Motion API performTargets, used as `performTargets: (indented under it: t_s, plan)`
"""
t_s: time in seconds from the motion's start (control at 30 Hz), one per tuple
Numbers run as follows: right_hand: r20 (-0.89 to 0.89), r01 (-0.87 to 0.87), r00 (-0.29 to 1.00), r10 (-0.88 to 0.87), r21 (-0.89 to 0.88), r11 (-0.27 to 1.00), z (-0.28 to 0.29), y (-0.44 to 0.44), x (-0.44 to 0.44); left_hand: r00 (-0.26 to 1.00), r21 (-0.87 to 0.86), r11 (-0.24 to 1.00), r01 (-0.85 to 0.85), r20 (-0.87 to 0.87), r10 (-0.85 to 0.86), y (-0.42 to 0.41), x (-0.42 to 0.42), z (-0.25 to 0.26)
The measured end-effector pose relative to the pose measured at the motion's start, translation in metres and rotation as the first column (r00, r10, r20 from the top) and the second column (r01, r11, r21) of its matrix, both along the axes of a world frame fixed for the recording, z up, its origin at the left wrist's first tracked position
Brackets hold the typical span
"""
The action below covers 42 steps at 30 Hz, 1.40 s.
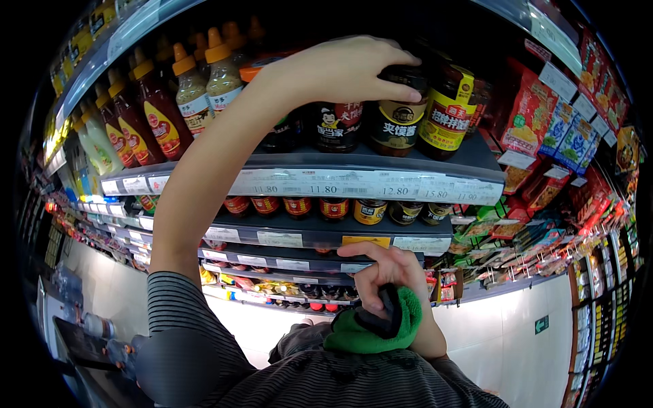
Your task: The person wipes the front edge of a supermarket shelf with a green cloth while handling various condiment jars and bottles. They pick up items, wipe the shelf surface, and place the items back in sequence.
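My left hand (393, 71) reaches over the top shelf, its thumb and fingers around the dark lid of a glass sauce jar (395, 127) standing near the shelf's front edge. Right of that jar stands a sauce jar with a yellow label (444, 120); left of it is a dark jar with a black and red label (336, 127). My right hand (390, 275) is low in front of my body, closed on a green and grey cloth (377, 331) with black edging, the index finger stretched out to the left.
Squeeze bottles with orange caps (160, 120) fill the top shelf's left. A price-label rail (326, 183) runs along its front. Lower shelves hold small jars (334, 208). Hanging packets (528, 112) are at the right. Large bottles (97, 325) stand at lower left.
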State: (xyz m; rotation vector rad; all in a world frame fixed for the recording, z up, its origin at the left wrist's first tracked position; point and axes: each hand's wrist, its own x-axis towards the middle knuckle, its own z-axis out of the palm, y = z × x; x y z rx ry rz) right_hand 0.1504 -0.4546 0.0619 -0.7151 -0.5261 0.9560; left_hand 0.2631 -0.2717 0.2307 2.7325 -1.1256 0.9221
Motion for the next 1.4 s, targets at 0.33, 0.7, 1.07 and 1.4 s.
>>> performTargets:
  t_s: [0.33,0.7,1.07,1.4]
  plan:
    - [-0.414,0.091,0.910,-0.007,0.182,0.979,-0.049,0.009,0.023,0.953,-0.282,0.915,-0.288,0.008,0.303,0.094,-0.054,-0.001]
    - [-0.398,0.119,0.917,-0.030,0.201,0.972,-0.052,0.031,0.022,0.863,-0.368,0.873,-0.320,0.267,0.429,0.076,-0.047,-0.041]
    - [-0.410,0.274,0.895,-0.177,0.191,0.943,-0.048,0.052,0.009,0.868,-0.156,0.865,-0.477,0.068,0.491,0.075,-0.048,-0.016]
    - [-0.377,0.340,0.897,-0.230,0.255,0.905,-0.045,0.073,0.009,0.940,-0.349,0.924,-0.154,0.238,0.246,0.077,-0.060,-0.034]
